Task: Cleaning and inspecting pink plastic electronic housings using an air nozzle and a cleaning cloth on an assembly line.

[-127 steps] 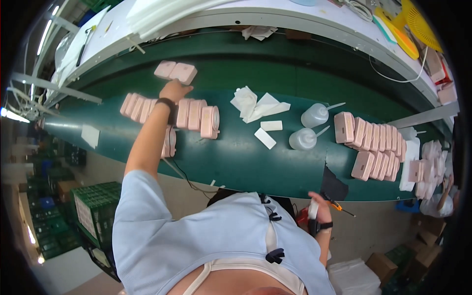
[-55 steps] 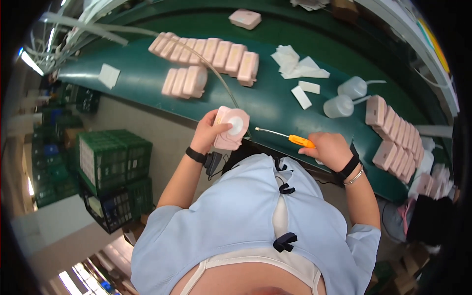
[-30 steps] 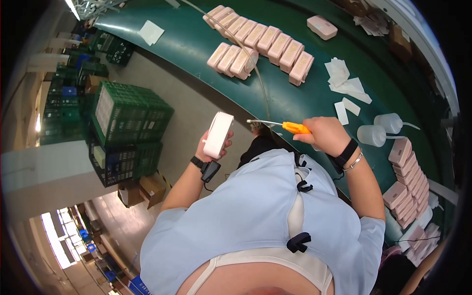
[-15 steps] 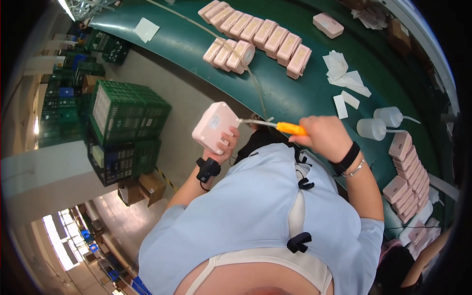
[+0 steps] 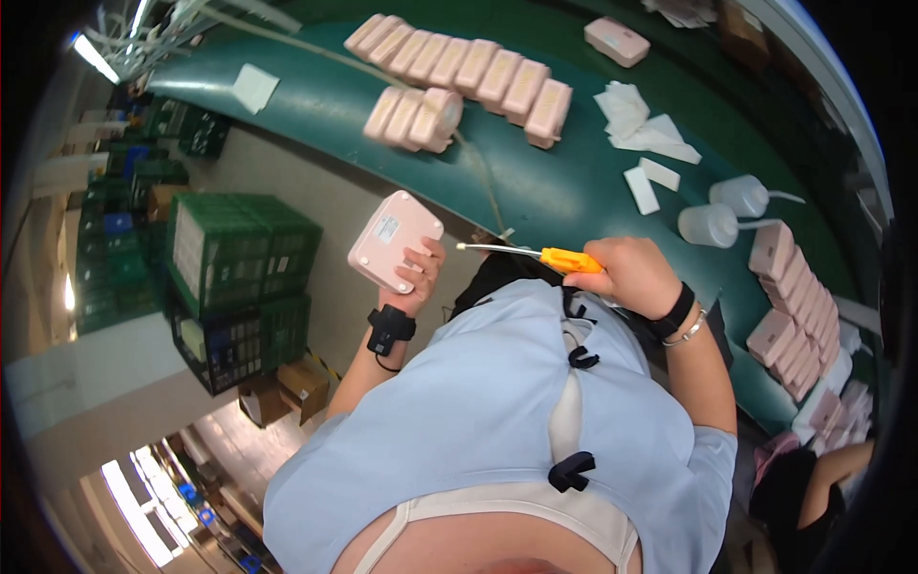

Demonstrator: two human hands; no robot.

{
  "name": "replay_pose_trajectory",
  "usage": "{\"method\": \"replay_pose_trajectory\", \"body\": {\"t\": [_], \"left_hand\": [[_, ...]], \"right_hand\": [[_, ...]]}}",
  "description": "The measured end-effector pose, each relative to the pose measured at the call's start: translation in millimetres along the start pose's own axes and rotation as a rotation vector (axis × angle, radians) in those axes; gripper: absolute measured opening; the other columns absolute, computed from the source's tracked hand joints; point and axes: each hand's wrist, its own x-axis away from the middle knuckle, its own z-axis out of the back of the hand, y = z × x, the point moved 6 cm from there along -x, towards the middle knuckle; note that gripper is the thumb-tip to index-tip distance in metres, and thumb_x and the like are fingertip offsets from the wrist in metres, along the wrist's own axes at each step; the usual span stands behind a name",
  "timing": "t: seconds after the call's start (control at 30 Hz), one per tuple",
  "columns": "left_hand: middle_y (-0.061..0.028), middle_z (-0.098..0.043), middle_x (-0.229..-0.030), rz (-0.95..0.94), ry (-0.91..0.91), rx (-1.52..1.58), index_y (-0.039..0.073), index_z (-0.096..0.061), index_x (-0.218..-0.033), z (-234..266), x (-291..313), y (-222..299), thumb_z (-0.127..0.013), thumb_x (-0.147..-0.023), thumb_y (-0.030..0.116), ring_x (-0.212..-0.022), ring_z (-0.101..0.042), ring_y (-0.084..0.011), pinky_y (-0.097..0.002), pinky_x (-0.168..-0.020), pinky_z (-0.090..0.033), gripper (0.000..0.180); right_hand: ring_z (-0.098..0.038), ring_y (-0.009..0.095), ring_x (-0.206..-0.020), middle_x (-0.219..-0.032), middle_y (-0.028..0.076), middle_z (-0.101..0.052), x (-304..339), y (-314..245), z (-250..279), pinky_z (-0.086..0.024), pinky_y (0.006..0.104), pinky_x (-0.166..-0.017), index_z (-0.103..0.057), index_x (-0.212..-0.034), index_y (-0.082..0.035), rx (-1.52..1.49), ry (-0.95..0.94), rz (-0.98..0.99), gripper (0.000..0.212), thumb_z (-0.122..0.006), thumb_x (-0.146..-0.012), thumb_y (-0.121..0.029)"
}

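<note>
My left hand [image 5: 418, 277] is closed round one side of a pale pink plastic box [image 5: 382, 251]. A flat face with a small label and round white feet near the corners is turned up. To its right, my right hand [image 5: 626, 275] grips the orange handle of a screwdriver [image 5: 571, 261]. Its long thin metal shaft points left toward the box. A small pale bit shows at the tip, too small to name. The tip is apart from the box.
The green table [image 5: 535, 182] bears rows of pink boxes [image 5: 459, 65], white papers [image 5: 639, 120], two squeeze bottles [image 5: 710, 226] and a stack of pink boxes [image 5: 796, 306]. Green crates [image 5: 244, 249] stand on the floor at left. A person's arm [image 5: 827, 483] shows at lower right.
The screwdriver's tip has come away from the box's corner, opening a gap. My left hand has shifted left with the box and tilted it. The whole view has also shifted slightly.
</note>
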Motion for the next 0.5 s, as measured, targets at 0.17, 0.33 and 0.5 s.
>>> {"method": "replay_pose_trajectory", "body": {"t": [0.17, 0.33, 0.5], "left_hand": [[-0.0087, -0.052, -0.113, 0.071, 0.154, -0.114, 0.005, -0.050, -0.123, 4, -26, 1, -0.060, -0.091, 0.025, -0.087, -0.064, -0.0243, -0.0347, -0.063, -0.057, 0.039], [-0.0072, -0.052, -0.116, 0.215, 0.200, -0.385, 0.006, -0.051, -0.124, -9, -69, -24, -0.062, -0.091, 0.032, -0.088, -0.064, -0.0242, -0.0357, -0.069, -0.055, 0.043], [-0.0119, -0.051, -0.125, 0.289, 0.186, -0.670, 0.008, -0.045, -0.140, -10, -117, -51, -0.054, -0.094, 0.047, -0.095, -0.061, -0.0282, -0.0419, -0.075, -0.054, 0.061]], "right_hand": [[-0.061, 0.034, -0.073, -0.080, 0.014, -0.063, 62, 36, -8, -0.049, 0.0387, -0.067, -0.064, -0.084, -0.001, -0.226, 0.308, -0.149, 0.032, -0.075, -0.082, -0.031], [-0.062, 0.030, -0.077, -0.090, 0.012, -0.063, 180, 65, -45, -0.051, 0.0342, -0.074, -0.066, -0.092, 0.002, -0.146, 0.871, -0.397, 0.021, -0.077, -0.078, -0.010], [-0.064, 0.021, -0.085, -0.101, 0.009, -0.064, 308, 141, -156, -0.051, 0.0319, -0.077, -0.065, -0.096, 0.004, -0.174, 1.520, -0.988, 0.022, -0.076, -0.086, -0.012]]}}
